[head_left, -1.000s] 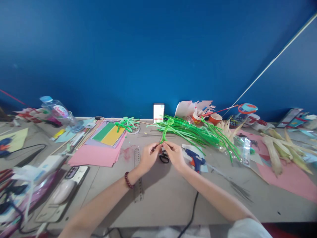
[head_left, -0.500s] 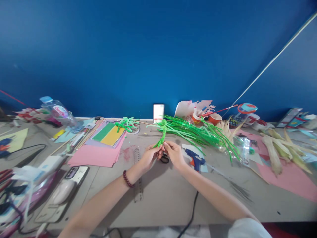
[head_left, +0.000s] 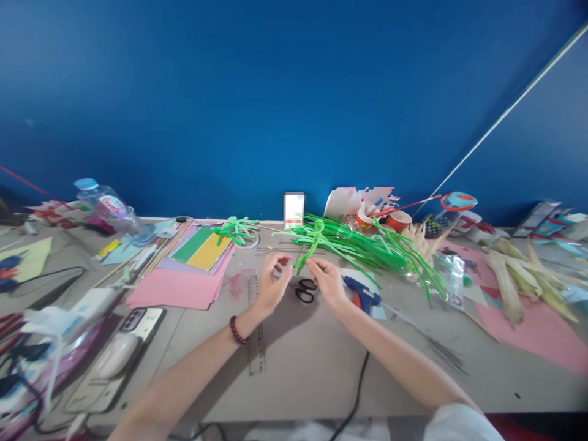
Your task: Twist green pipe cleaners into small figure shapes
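A green pipe-cleaner figure (head_left: 313, 247) with a looped top and two strands splayed at the bottom is pinched low down by my right hand (head_left: 329, 283). My left hand (head_left: 272, 284) hovers just left of those strands, its fingers loosely curved and apart, holding nothing that I can see. Black scissors (head_left: 305, 291) lie on the table between the hands, their blades hidden. Behind the figure spreads a bundle of green pipe cleaners (head_left: 367, 248). A second green pipe-cleaner piece (head_left: 237, 229) rests at the back left.
A clear ruler (head_left: 256, 355) lies beneath my left wrist. The blue glue gun (head_left: 362, 294) is right of my right hand, near its cord. Pink paper (head_left: 169, 291) and a phone (head_left: 98, 383) lie to the left. Dried husks (head_left: 519, 275) are at the right.
My left hand has let go of the pipe-cleaner figure and drawn away to the left. The right hand has shifted the figure slightly to the right, and the scissor handles show more fully.
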{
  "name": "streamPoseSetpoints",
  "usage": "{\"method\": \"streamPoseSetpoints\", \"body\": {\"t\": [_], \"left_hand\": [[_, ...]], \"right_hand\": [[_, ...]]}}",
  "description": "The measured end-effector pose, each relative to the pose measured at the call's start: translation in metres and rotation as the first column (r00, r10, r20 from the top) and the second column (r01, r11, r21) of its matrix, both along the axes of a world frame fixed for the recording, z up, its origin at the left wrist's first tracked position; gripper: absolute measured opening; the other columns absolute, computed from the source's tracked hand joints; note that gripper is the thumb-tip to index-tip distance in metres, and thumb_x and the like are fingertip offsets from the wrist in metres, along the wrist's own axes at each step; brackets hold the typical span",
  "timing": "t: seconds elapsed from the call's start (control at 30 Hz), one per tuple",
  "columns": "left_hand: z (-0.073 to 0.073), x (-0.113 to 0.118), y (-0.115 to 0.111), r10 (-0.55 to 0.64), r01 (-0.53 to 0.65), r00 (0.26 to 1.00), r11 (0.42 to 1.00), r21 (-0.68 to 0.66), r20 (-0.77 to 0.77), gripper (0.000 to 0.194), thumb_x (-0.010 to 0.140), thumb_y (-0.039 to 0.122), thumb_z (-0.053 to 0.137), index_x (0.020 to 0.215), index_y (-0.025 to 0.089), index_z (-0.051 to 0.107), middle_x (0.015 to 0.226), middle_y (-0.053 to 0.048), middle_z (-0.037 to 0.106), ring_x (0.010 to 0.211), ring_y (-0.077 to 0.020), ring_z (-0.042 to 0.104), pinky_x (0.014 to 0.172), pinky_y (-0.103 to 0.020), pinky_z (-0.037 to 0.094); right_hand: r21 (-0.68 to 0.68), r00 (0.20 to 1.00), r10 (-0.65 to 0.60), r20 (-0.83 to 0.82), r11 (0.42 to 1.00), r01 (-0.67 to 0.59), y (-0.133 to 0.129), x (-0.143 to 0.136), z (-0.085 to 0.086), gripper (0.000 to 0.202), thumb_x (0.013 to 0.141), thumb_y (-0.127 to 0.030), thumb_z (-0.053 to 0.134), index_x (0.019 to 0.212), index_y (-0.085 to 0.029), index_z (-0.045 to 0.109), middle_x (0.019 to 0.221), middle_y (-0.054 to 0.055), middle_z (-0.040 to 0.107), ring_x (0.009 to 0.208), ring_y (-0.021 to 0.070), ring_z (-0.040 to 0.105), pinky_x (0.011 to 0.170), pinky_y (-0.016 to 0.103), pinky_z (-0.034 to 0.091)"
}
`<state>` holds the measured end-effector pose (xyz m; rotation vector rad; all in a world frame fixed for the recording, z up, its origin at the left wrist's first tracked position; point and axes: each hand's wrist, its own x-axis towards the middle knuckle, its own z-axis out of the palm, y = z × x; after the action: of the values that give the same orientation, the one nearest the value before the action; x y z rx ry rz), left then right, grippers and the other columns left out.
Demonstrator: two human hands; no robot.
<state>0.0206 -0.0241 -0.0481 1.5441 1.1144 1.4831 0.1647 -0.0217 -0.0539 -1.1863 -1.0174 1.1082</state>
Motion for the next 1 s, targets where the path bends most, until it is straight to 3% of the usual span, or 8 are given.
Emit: {"method": "streamPoseSetpoints", "body": {"t": [0.1, 0.2, 0.4, 0.53, 0.63, 0.73, 0.83, 1.0], "left_hand": [[0.0033, -0.0015, -0.0025, 0.103, -0.033, 0.959, 0.965, 0.259, -0.263, 0.010, 0.078, 0.022, 0.059, 0.087, 0.019, 0.061, 0.089, -0.004, 0.058, 0.088, -0.0173, 0.054, 0.080, -0.031, 0.043], [0.0027, -0.0021, -0.0024, 0.136, 0.017, 0.912, 0.930, 0.367, -0.386, 0.010, 0.080, 0.025, 0.059, 0.088, 0.019, 0.061, 0.088, -0.004, 0.060, 0.088, -0.0179, 0.055, 0.082, -0.033, 0.043], [-0.0006, -0.0042, 0.0006, 0.158, 0.055, 0.859, 0.918, 0.393, -0.487, 0.014, 0.082, 0.030, 0.059, 0.090, 0.020, 0.063, 0.088, -0.006, 0.064, 0.088, -0.0205, 0.055, 0.080, -0.034, 0.043], [-0.0004, -0.0034, 0.0002, 0.089, 0.071, 0.870, 0.951, 0.301, -0.485, 0.014, 0.084, 0.029, 0.055, 0.084, 0.019, 0.065, 0.082, -0.006, 0.066, 0.084, -0.0203, 0.057, 0.078, -0.033, 0.043], [0.0014, -0.0008, -0.0003, -0.047, 0.110, 0.923, 0.984, 0.143, -0.382, 0.017, 0.085, 0.029, 0.052, 0.083, 0.019, 0.066, 0.084, -0.006, 0.066, 0.082, -0.0188, 0.058, 0.075, -0.030, 0.043], [0.0034, 0.0026, 0.0006, -0.196, 0.186, 0.966, 0.980, -0.073, -0.170, 0.020, 0.083, 0.033, 0.054, 0.080, 0.018, 0.067, 0.080, -0.005, 0.066, 0.078, -0.0176, 0.058, 0.071, -0.028, 0.042], [0.0046, 0.0051, 0.0028, -0.283, 0.312, 0.948, 0.919, -0.242, 0.146, 0.021, 0.077, 0.036, 0.062, 0.073, 0.016, 0.066, 0.072, -0.003, 0.065, 0.073, -0.0164, 0.057, 0.070, -0.027, 0.042], [0.0051, 0.0041, 0.0051, -0.353, 0.554, 0.792, 0.757, -0.345, 0.497, 0.023, 0.068, 0.035, 0.071, 0.062, 0.014, 0.063, 0.063, -0.001, 0.057, 0.062, -0.0115, 0.048, 0.063, -0.024, 0.037]], "right_hand": [[0.009, 0.999, -0.001, 0.048, 1.000, 0.001, -0.0024, -0.0003, 0.0019, 0.030, 0.066, -0.045, 0.067, 0.073, -0.015, 0.069, 0.051, -0.004, 0.048, 0.046, 0.0079, 0.035, 0.042, 0.022, 0.026], [0.010, 0.997, 0.010, 0.072, 1.000, -0.011, -0.0063, -0.0018, 0.0051, 0.029, 0.067, -0.044, 0.065, 0.072, -0.015, 0.070, 0.053, -0.003, 0.052, 0.047, 0.0086, 0.037, 0.044, 0.022, 0.028], [0.020, 0.997, 0.015, 0.078, 1.000, -0.017, -0.0089, -0.0036, 0.0041, 0.028, 0.068, -0.044, 0.065, 0.069, -0.016, 0.068, 0.055, -0.002, 0.055, 0.047, 0.0087, 0.038, 0.045, 0.022, 0.029], [0.026, 0.998, 0.033, 0.047, 0.999, -0.034, -0.0077, -0.0047, -0.0004, 0.027, 0.067, -0.042, 0.066, 0.071, -0.016, 0.068, 0.057, -0.001, 0.056, 0.048, 0.0088, 0.040, 0.043, 0.022, 0.030], [0.027, 0.998, 0.058, 0.026, 0.998, -0.058, -0.0078, -0.0050, 0.0007, 0.028, 0.069, -0.043, 0.065, 0.073, -0.016, 0.068, 0.059, -0.001, 0.057, 0.048, 0.0089, 0.041, 0.043, 0.021, 0.031], [0.053, 0.997, 0.048, 0.054, 0.997, -0.051, -0.0081, -0.0044, 0.0044, 0.028, 0.070, -0.043, 0.064, 0.075, -0.016, 0.069, 0.060, 0.000, 0.058, 0.050, 0.0100, 0.043, 0.044, 0.022, 0.034], [0.066, 0.995, 0.038, 0.089, 0.997, -0.044, -0.0069, -0.0028, 0.0060, 0.028, 0.069, -0.043, 0.063, 0.076, -0.016, 0.070, 0.060, 0.001, 0.059, 0.051, 0.0112, 0.046, 0.046, 0.023, 0.037], [0.117, 0.991, 0.039, 0.126, 0.992, -0.054, -0.0045, -0.0007, 0.0058, 0.025, 0.068, -0.040, 0.064, 0.075, -0.017, 0.071, 0.068, 0.003, 0.065, 0.061, 0.0150, 0.055, 0.054, 0.025, 0.043]]}}
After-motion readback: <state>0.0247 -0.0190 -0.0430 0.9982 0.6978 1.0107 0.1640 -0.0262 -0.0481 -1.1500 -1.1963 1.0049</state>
